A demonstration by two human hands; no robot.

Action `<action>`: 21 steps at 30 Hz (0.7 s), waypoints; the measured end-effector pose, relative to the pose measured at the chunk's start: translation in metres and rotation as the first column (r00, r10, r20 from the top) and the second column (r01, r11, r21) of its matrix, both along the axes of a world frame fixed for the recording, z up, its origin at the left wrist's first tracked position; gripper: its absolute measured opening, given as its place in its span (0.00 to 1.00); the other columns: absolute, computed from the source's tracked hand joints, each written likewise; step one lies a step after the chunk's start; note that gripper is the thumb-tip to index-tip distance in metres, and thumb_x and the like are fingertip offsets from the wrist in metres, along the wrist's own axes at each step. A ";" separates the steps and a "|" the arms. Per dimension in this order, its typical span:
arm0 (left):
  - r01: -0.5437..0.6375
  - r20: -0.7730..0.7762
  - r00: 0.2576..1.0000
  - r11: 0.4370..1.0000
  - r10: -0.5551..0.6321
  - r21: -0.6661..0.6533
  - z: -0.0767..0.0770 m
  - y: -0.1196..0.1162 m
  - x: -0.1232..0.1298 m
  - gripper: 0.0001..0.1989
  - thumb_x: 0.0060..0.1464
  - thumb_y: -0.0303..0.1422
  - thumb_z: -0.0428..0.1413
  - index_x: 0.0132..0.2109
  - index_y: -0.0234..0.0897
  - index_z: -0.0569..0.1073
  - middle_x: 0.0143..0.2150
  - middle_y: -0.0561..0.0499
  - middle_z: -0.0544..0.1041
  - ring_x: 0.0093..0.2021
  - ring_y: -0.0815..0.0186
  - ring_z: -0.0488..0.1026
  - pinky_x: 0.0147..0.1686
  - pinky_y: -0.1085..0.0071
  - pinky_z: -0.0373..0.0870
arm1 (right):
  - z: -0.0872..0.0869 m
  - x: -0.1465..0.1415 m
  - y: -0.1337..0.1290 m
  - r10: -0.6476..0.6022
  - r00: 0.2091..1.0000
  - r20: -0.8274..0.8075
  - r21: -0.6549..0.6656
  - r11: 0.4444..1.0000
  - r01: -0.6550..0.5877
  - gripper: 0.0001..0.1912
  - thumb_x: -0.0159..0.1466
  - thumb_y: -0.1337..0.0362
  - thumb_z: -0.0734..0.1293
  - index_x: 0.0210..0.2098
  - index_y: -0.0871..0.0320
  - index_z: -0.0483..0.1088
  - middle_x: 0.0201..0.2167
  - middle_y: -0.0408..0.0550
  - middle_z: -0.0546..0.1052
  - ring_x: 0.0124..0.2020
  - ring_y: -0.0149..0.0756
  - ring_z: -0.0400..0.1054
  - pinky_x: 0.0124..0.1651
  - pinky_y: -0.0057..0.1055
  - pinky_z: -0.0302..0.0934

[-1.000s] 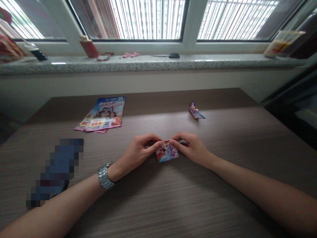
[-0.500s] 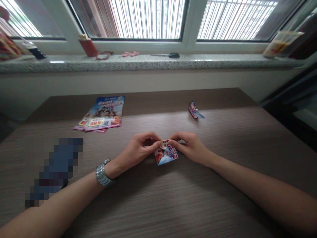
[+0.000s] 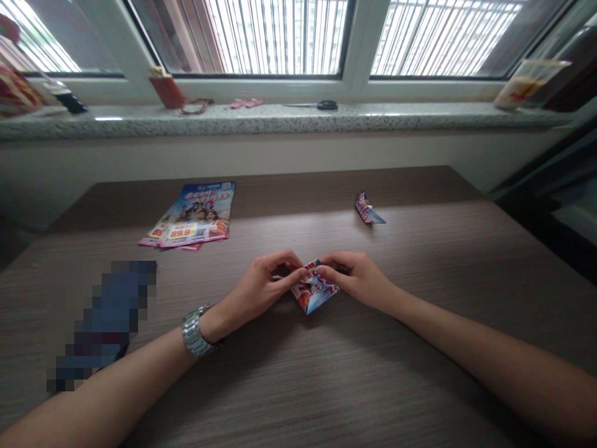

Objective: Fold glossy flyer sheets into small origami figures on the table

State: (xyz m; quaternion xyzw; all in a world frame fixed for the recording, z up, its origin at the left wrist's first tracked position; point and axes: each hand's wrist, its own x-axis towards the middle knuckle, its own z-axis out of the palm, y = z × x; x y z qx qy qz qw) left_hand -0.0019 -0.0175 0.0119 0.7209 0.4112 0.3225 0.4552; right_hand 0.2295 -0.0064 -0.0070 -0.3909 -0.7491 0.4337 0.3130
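Item 1: folded paper (image 3: 317, 298), printed in red, white and blue; located between the two hands, at the middle of the near half of the surface (image 3: 261, 386); whether it rests on the surface or is held just above it, cannot tell

Orientation: turned askew, one corner pointing toward the person, the near right edge slanting up and away to the right; no clear long axis, both sides being partly covered by fingers

Item 2: left hand (image 3: 275, 277), at the paper's left side, pinching it between a thumb on top and fingers curled behind; a metal watch (image 3: 196, 331) on the wrist

Item 3: right hand (image 3: 354, 275), at the paper's upper right, likewise pinching, thumb laid over the printed face; fingers beneath mostly hidden

Relation of note: neither hand nearer, both touching; thumb tips just beside each other, a narrow strip of print between them, the pointed corner free on the person's side

Item 4: second folded piece (image 3: 368, 211), apart, beyond the right hand

Item 5: leaflets (image 3: 198, 214), overlapping, far left
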 end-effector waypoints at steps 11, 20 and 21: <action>0.069 -0.018 0.997 0.998 -0.069 -0.009 -0.009 -0.004 0.001 0.09 0.66 0.37 0.58 0.42 0.35 0.77 0.34 0.52 0.79 0.34 0.69 0.72 0.34 0.76 0.68 | 0.003 -0.001 0.001 0.097 0.994 0.051 0.022 0.995 -0.098 0.12 0.70 0.59 0.66 0.36 0.60 0.78 0.29 0.44 0.79 0.30 0.31 0.69 0.34 0.26 0.60; -0.026 0.027 0.999 0.999 0.025 0.032 -0.006 0.000 -0.002 0.09 0.65 0.36 0.58 0.40 0.35 0.76 0.34 0.52 0.78 0.33 0.70 0.72 0.33 0.76 0.68 | 0.000 -0.002 0.000 0.018 1.000 -0.005 -0.051 0.999 -0.018 0.15 0.71 0.55 0.65 0.39 0.59 0.78 0.32 0.45 0.80 0.32 0.33 0.70 0.35 0.27 0.61; -0.033 0.029 0.999 0.999 0.032 0.034 -0.007 0.000 -0.002 0.09 0.65 0.36 0.58 0.40 0.35 0.76 0.34 0.52 0.78 0.33 0.70 0.73 0.33 0.76 0.68 | -0.001 -0.002 0.001 0.009 1.000 -0.019 -0.065 0.998 -0.010 0.15 0.70 0.54 0.66 0.39 0.59 0.78 0.32 0.45 0.81 0.31 0.33 0.70 0.35 0.27 0.61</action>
